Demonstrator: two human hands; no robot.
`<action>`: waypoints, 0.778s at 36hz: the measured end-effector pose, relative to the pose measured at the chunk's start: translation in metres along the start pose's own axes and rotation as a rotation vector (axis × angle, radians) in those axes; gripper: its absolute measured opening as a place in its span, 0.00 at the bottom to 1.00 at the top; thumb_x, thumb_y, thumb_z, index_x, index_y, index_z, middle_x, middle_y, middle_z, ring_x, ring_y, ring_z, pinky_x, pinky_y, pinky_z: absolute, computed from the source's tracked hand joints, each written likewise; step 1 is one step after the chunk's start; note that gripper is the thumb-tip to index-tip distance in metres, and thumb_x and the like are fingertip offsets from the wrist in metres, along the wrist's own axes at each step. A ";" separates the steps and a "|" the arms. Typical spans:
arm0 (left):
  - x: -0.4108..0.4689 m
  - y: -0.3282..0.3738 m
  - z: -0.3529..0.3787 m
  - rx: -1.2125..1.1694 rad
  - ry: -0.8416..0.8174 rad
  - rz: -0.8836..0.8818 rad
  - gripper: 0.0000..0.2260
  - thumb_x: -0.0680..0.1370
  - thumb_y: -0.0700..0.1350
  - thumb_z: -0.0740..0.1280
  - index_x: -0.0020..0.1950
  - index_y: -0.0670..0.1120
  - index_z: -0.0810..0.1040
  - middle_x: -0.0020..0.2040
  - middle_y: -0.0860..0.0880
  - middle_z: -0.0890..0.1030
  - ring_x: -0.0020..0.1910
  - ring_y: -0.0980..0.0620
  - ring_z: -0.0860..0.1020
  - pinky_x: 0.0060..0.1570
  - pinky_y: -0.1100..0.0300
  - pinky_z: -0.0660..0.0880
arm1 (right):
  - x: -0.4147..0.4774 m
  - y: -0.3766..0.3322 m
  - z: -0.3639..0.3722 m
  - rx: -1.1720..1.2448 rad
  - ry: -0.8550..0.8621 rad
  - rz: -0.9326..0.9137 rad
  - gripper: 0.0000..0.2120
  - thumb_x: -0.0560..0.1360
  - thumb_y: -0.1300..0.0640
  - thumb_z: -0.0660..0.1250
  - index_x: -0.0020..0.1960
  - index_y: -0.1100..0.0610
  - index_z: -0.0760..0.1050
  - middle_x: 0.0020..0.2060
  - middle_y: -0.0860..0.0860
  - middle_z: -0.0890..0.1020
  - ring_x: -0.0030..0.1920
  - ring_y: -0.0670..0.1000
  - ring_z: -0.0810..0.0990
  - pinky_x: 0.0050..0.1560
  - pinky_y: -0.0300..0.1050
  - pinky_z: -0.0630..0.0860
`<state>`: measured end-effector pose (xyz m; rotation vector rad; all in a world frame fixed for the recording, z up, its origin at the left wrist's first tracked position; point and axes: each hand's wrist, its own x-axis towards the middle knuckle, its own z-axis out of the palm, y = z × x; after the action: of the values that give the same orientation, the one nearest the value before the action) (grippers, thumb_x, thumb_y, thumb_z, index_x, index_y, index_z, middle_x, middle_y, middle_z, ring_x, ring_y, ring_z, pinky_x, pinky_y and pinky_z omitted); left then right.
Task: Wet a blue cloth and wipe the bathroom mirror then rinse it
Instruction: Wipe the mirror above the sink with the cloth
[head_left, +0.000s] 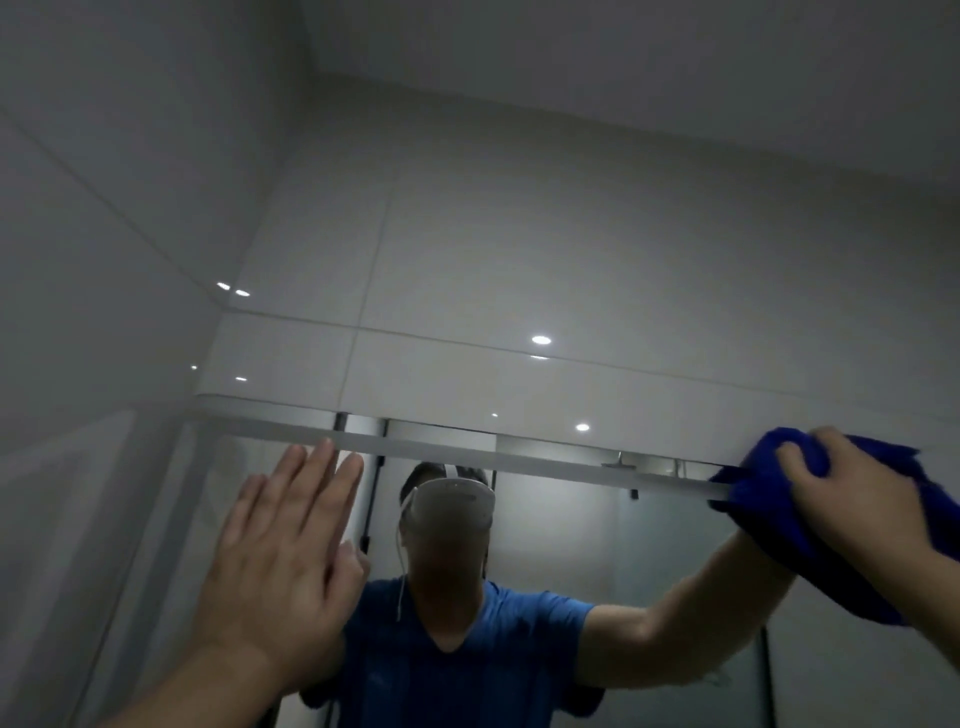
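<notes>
The bathroom mirror (561, 530) fills the lower part of the view, with a frosted band along its top edge. My right hand (862, 499) presses a bunched blue cloth (779, 514) against the mirror's upper right, at the frosted band. My left hand (280, 551) lies flat on the glass at the left, fingers spread and pointing up, holding nothing. The mirror reflects a person in a blue shirt with a headset, and the raised arm.
Glossy white wall tiles (519, 260) rise above the mirror to the ceiling. A tiled side wall (104, 260) stands close on the left. Ceiling spotlights reflect as bright dots on the tiles.
</notes>
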<state>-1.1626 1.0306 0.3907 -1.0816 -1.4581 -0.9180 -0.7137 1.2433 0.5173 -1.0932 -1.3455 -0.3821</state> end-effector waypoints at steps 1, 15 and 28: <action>0.000 -0.001 0.001 0.004 0.001 0.008 0.35 0.78 0.54 0.57 0.86 0.48 0.62 0.86 0.46 0.61 0.85 0.44 0.59 0.82 0.39 0.56 | -0.010 -0.022 0.003 0.007 -0.002 -0.041 0.21 0.79 0.32 0.51 0.47 0.49 0.69 0.32 0.51 0.81 0.31 0.56 0.79 0.43 0.56 0.81; -0.003 -0.007 0.006 -0.094 0.055 -0.023 0.36 0.75 0.53 0.64 0.83 0.48 0.66 0.84 0.47 0.66 0.84 0.45 0.62 0.85 0.45 0.50 | -0.114 -0.309 0.063 0.020 -0.068 -0.645 0.17 0.85 0.38 0.48 0.51 0.48 0.67 0.32 0.46 0.76 0.29 0.47 0.75 0.34 0.47 0.77; -0.005 -0.012 0.018 -0.137 0.024 -0.165 0.26 0.80 0.58 0.60 0.77 0.52 0.69 0.68 0.53 0.73 0.63 0.51 0.71 0.72 0.61 0.63 | -0.159 -0.467 0.069 0.057 -0.394 -1.058 0.25 0.79 0.31 0.61 0.63 0.51 0.71 0.47 0.51 0.77 0.47 0.57 0.76 0.53 0.56 0.67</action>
<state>-1.1792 1.0430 0.3835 -1.0570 -1.4983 -1.1578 -1.1546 1.0151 0.5538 -0.3178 -2.2195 -0.9114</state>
